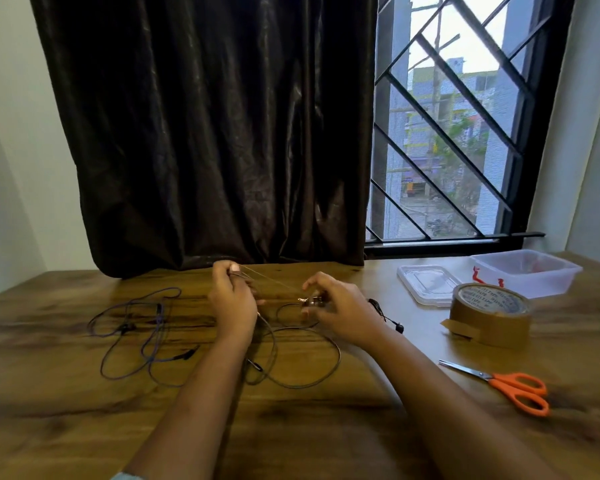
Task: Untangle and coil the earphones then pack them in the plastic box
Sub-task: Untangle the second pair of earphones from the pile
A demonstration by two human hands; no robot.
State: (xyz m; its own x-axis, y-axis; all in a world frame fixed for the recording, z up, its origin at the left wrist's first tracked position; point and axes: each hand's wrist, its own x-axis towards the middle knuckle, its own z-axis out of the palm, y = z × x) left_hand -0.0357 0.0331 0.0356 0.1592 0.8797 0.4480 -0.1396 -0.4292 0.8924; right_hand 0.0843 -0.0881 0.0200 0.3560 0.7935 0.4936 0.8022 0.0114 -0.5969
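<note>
A wide wooden table (pixel 84 427) fills the lower half of the view. Its back edge meets a dark curtain (pixel 205 133) on the left and a barred window (pixel 447 133) on the right. Bare wood stretches across the near part, around and between the person's forearms.

The right side is the crowded one. A clear plastic box (pixel 520 287) stands open near the back right corner, close to the table's right edge, with something red inside that is too blurred to name. Just in front of it sits a roll of brown tape (pixel 490 315), its loose end sticking out to the left. The box's lid (pixel 426 284) lies flat to the left of the box, touching or almost touching the tape. Orange scissors (pixel 513 384) lie closed nearer the person, apart from the tape.

At the centre, both hands are raised slightly above the wood. The left hand (pixel 231 299) has its fingers curled, thumb and forefinger pinching a thin cable. The right hand (pixel 340 310) pinches a small metal part of the same cable in its fingertips, the other fingers spread. The cable runs taut between them.

These dark earphones (pixel 339 355) trail down in loose loops on the table beneath the hands, well apart from the box. A purple pair (pixel 136 334) lies tangled to the left.
</note>
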